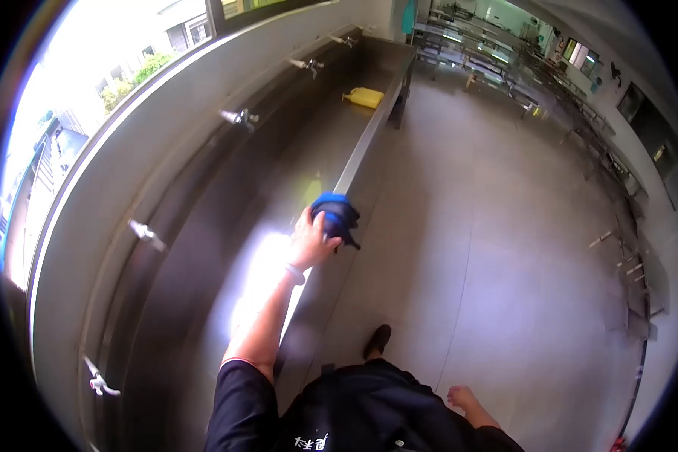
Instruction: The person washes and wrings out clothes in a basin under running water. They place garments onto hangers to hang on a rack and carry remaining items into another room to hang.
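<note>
My left hand (309,245) is closed on a blue and dark cloth (339,218), pressed against the metal rim (358,160) of a long trough sink. Part of the cloth hangs over the rim on the floor side. A bracelet circles my left wrist. Down by my right side, over the floor, my right hand (463,396) has its fingers curled in, and nothing shows in it. Farther along the sink, a yellow jug-like container (366,97) lies inside near the rim.
Several taps (239,118) stick out from the wall over the sink (181,301). Grey tiled floor (444,211) stretches to my right. Long tables and benches (497,56) stand at the far end, with more along the right wall. Windows are on the left.
</note>
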The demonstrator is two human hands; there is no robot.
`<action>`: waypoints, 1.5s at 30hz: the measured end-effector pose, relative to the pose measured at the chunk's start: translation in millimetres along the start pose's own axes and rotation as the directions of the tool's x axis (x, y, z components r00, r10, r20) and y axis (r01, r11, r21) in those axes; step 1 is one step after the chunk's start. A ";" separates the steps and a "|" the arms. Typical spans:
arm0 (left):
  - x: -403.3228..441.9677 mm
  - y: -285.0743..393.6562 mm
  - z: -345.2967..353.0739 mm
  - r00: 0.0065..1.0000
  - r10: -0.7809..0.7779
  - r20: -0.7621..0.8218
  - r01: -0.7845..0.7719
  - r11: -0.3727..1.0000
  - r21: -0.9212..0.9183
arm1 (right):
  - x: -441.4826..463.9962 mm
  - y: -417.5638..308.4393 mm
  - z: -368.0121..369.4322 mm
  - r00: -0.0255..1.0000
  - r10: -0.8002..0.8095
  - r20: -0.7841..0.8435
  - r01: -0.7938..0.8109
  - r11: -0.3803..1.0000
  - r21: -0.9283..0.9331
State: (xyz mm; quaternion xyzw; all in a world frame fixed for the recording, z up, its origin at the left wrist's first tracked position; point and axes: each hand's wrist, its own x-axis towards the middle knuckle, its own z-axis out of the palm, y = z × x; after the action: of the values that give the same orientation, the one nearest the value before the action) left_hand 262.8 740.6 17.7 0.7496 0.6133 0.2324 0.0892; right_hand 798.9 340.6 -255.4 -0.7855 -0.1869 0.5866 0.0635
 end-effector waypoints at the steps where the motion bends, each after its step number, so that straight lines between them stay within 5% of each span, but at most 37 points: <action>1: 17.0 2.2 2.9 0.999 -0.043 0.008 0.043 0.999 0.021 | 10.6 -52.6 -12.9 0.998 -0.040 -0.048 0.030 0.982 -0.188; 4: 57.4 -1.4 16.7 0.999 -0.034 0.009 0.033 0.996 0.083 | 62.8 -162.8 -43.8 0.933 -0.357 -0.037 0.281 0.790 -0.545; 6: 71.6 -13.5 45.9 0.997 -0.075 -0.032 0.079 0.990 0.116 | 74.4 -238.6 -57.9 0.764 -0.644 -0.043 0.521 0.654 -0.548; 7: 77.7 -16.5 48.6 0.989 -0.141 0.054 0.142 0.990 -0.023 | 68.7 -280.5 -65.5 0.724 -0.688 -0.040 0.562 0.623 -0.543; 8: 80.3 -15.9 49.8 0.970 -0.191 0.153 0.214 0.965 -0.151 | 54.3 -316.4 -71.7 0.685 -0.728 -0.036 0.602 0.593 -0.535; 14: 96.9 29.5 28.4 0.941 -0.334 0.048 0.328 0.939 0.107 | 71.2 -417.2 -110.9 0.710 -0.702 0.064 0.673 0.648 -0.356; 16: 122.7 55.5 15.2 0.862 -0.496 0.101 0.486 0.867 0.111 | 76.4 -435.5 -131.8 0.713 -0.695 0.093 0.664 0.626 -0.408; 18: 150.8 74.8 10.2 0.867 -0.493 -0.075 0.491 0.870 -0.043 | 89.4 -441.0 -152.1 0.717 -0.667 0.202 0.663 0.562 -0.495; 19: 168.6 70.4 12.2 0.859 -0.505 -0.082 0.459 0.832 -0.313 | 101.2 -442.1 -164.0 0.708 -0.681 0.186 0.660 0.545 -0.516; 22: 251.9 80.9 13.5 0.869 -0.477 -0.133 0.129 0.479 -0.868 | 129.9 -461.5 -196.3 0.742 -0.665 0.082 0.584 0.582 -0.566; 24: 320.3 115.2 22.7 0.847 -0.527 -0.067 0.139 0.342 -0.929 | 135.8 -489.1 -210.7 0.769 -0.639 -0.004 0.557 0.674 -0.484; 26: 389.9 149.9 41.9 0.946 -0.322 -0.020 0.138 0.460 -0.877 | 135.5 -526.1 -224.4 0.783 -0.619 -0.060 0.544 0.730 -0.414; 28: 451.5 185.8 78.3 0.975 -0.172 0.143 0.200 0.388 -0.900 | 135.8 -566.6 -235.7 0.714 -0.690 -0.123 0.617 0.702 -0.356; 29: 481.9 180.1 115.0 0.969 -0.109 0.224 0.246 0.546 -0.801 | 134.8 -582.8 -242.6 0.643 -0.757 -0.117 0.695 0.641 -0.325; 31: 527.2 231.6 148.4 0.973 0.078 0.218 0.027 0.896 -0.444 | 137.8 -615.2 -259.8 0.628 -0.764 -0.150 0.674 0.630 -0.385; 32: 548.2 245.0 165.1 0.961 0.142 0.239 -0.048 0.932 -0.360 | 141.9 -630.4 -265.2 0.604 -0.783 -0.149 0.664 0.597 -0.450; 35: 605.5 280.5 203.0 0.911 0.246 0.330 0.077 0.686 -0.724 | 152.2 -649.9 -296.1 0.655 -0.732 -0.190 0.647 0.672 -0.360; 38: 660.8 313.5 232.4 0.919 0.187 0.347 0.197 0.544 -0.815 | 184.3 -656.4 -337.8 0.751 -0.630 -0.197 0.552 0.763 -0.336; 40: 704.3 323.4 263.9 0.900 0.313 0.302 0.057 0.603 -0.796 | 223.0 -659.1 -376.8 0.816 -0.552 -0.172 0.446 0.790 -0.420; 44: 776.4 332.7 314.5 0.865 0.128 0.485 -0.131 0.991 -0.027 | 298.7 -724.1 -476.0 0.731 -0.654 -0.198 0.586 0.749 -0.309; 45: 789.2 322.8 339.1 0.851 0.123 0.510 -0.115 0.992 -0.047 | 323.4 -748.0 -497.9 0.752 -0.621 -0.220 0.578 0.782 -0.233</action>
State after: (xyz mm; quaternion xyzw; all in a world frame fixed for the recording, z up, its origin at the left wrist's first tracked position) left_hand 811.9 1475.3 44.4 0.8203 0.5181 0.0346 0.2399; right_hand 1183.9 1208.8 -155.8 -0.7619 -0.4618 0.3997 0.2157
